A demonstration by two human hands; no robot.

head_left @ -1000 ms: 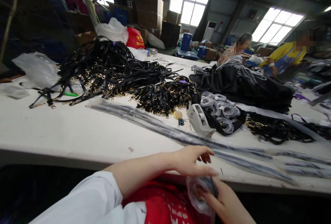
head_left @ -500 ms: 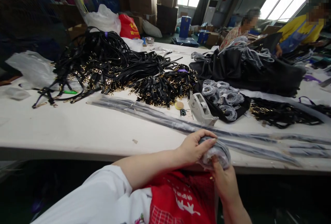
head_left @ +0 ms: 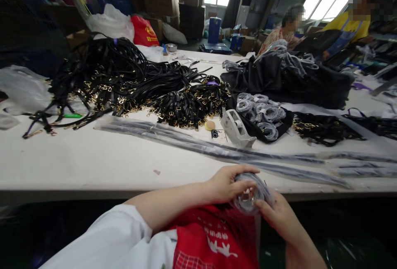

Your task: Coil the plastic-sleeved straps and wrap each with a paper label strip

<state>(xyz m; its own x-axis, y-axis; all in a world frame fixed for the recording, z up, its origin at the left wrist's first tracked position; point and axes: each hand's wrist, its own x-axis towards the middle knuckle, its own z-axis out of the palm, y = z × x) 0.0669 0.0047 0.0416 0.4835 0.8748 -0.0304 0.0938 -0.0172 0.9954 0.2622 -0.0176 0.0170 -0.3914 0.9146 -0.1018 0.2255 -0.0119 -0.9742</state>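
Observation:
A coiled strap [head_left: 262,190] in a translucent grey wrapping is between my hands, just off the table's front edge. My left hand [head_left: 228,184] is wrapped round its left side, fingers over the top and thumb across the middle opening. From the right, my right hand [head_left: 276,211] grips the coil with the thumb near its centre. A glint of gold metal shows in the opening. Just beyond the hands, long plastic-wrapped straps [head_left: 214,149] lie across the table. A white tape dispenser [head_left: 237,130] stands behind them, beside several similar wrapped coils [head_left: 271,114] on black material.
Black straps with gold clasps [head_left: 124,82] are heaped at the back left, and buckled straps [head_left: 176,107] lie in the middle. A phone [head_left: 218,135] and a round yellow-edged item [head_left: 210,125] are near the dispenser. Black bags [head_left: 285,82] fill the back right; two people stand beyond.
The coil has turned so its round opening faces up more. My right hand has shifted outward to its right side. The whole view has swung slightly to the right.

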